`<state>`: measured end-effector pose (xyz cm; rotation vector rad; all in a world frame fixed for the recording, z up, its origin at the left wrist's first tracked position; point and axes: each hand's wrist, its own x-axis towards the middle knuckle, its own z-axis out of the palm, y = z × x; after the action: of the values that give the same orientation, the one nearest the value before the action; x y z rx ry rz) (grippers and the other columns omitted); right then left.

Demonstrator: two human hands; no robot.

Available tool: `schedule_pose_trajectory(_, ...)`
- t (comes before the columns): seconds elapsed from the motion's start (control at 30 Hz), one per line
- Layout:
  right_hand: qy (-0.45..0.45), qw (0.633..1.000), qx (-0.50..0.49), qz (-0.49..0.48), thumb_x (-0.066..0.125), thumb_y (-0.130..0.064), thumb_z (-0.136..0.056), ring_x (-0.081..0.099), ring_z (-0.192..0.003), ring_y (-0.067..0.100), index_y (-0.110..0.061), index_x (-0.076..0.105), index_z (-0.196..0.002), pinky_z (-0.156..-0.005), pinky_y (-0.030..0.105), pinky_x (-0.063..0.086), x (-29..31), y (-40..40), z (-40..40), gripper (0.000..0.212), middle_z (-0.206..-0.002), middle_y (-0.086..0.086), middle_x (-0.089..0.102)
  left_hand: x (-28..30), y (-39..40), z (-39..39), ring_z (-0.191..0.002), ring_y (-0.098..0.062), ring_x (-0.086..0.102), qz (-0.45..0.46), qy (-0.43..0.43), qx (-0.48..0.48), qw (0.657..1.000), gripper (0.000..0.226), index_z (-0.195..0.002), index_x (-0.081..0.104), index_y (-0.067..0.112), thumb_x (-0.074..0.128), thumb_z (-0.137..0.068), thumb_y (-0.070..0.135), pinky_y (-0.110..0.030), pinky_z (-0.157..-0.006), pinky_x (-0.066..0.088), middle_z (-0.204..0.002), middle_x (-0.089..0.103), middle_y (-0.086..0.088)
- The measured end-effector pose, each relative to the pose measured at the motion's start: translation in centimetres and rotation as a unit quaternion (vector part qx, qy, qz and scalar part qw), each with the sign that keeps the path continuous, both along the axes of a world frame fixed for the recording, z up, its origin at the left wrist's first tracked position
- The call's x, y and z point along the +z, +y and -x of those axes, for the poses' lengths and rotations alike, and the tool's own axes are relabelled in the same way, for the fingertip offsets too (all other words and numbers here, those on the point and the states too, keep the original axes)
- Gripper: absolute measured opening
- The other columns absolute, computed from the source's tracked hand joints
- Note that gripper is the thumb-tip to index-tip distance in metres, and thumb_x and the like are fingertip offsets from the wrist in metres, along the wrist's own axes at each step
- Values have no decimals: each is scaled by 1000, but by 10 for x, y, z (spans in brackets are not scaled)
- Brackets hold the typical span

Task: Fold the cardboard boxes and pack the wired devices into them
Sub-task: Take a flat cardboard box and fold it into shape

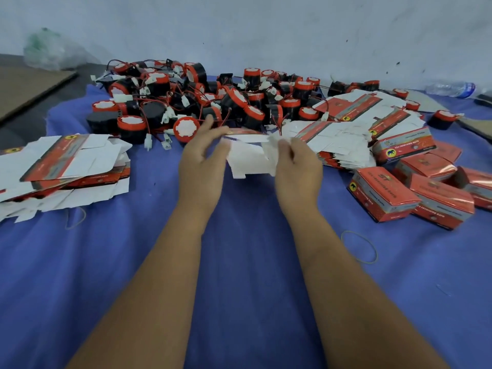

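- Your cloth (pixel 239 262) is blue.
- Your devices (pixel 186 102) are black, red-rimmed, white-faced.
- Your boxes (pixel 383 195) are red with a grey band.
- Your blank (pixel 250 158) shows white.

The heap of wired devices (pixel 213 102) lies in the middle of the cloth (pixel 239 262). Left of the heap lies a stack of flat boxes (pixel 64 166). Right of it lie more flat boxes (pixel 343 137), and nearer than those, the folded boxes (pixel 415 193).
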<state>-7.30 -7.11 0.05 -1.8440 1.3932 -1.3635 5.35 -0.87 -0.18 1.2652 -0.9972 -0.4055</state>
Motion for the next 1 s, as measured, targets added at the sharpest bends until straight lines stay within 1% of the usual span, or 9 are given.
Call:
schedule_pose_trajectory(0.07, -102, 994, -26, -23, 46, -21, -100, 27, -55, 9, -15, 34, -63, -49, 23, 22, 4, -3, 4, 39, -60, -5, 34, -1, 3, 5, -136, 13, 29, -24, -135, -54, 989, 31, -120, 60, 46, 60, -89, 44, -12, -109, 23, -149, 39, 23)
schedule_pose_trajectory(0.17, -260, 962, -29, -78, 49, -12, -94, 27, -54, 8, -10, 35, -61, -49, 22, 23, 8, -4, 7, 36, -59, 1, 32, -3, 6, 11, -149, -7, 16, -60, -296, -115, 946, 77, -141, 38, 46, 62, -71, 68, -31, -120, 16, -158, 30, 14)
schedule_pose_trajectory(0.3, -346, 928, 8, -139, 53, -10, -91, 42, -64, 21, 0, 56, -75, -50, 24, 37, 10, -4, 12, 19, -68, 11, 43, 0, 5, 11, -141, -9, 32, -19, -333, -70, 940, 79, -145, 33, 40, 69, -77, 57, -35, -118, 28, -147, 40, 16)
schedule_pose_trajectory(0.37, -370, 914, 82, -148, 52, -18, -96, 52, -66, 20, -4, 61, -84, -59, 29, 45, 14, -2, 10, 21, -71, 5, 57, 1, 3, 9, -128, -4, 46, 25, -265, -47, 963, 61, -142, 45, 30, 66, -86, 46, -26, -107, 40, -134, 50, 20)
schedule_pose_trajectory(0.47, -340, 905, 216, -135, 45, -38, -98, 60, -104, 11, -18, 61, -125, -88, 28, 48, 20, 2, 4, 37, -120, -3, 64, 5, 4, 7, -110, 4, 59, 55, -50, -68, 995, 40, -128, 54, 30, 63, -91, 42, -16, -85, 50, -117, 62, 21)
schedule_pose_trajectory(0.6, -272, 907, 298, -116, 57, -24, -92, 57, -123, 19, -12, 49, -137, -101, 35, 50, 17, 12, -7, 47, -135, 8, 57, 4, 1, 3, -104, -7, 67, 52, 88, -91, 991, 30, -121, 56, 25, 63, -93, 33, -23, -80, 55, -113, 69, 10)
schedule_pose_trajectory(0.8, -285, 898, 272, -194, 57, -7, -92, 64, -104, 23, -23, 60, -111, -92, 42, 52, 7, 8, -8, 25, -116, 7, 67, -3, -6, 9, -82, -6, 70, 29, 110, -92, 989, 26, -114, 52, 22, 61, -90, 21, -20, -66, 54, -92, 72, 12)
schedule_pose_trajectory(0.9, -278, 896, 278, -207, 52, -10, -92, 65, -90, 10, -33, 60, -104, -78, 31, 55, 4, 8, -13, 28, -101, -6, 70, 1, -7, 13, -94, -11, 71, 39, 182, -123, 975, 32, -116, 60, 26, 46, -95, 45, -24, -71, 56, -105, 74, 7)
schedule_pose_trajectory(1.0, -255, 905, 273, -201, 49, -10, -89, 63, -83, 5, -39, 58, -96, -67, 22, 52, 4, 11, -15, 32, -103, -7, 67, 5, -5, 11, -103, -15, 69, 43, 225, -113, 967, 40, -120, 65, 26, 32, -104, 42, -29, -78, 56, -113, 73, 1)
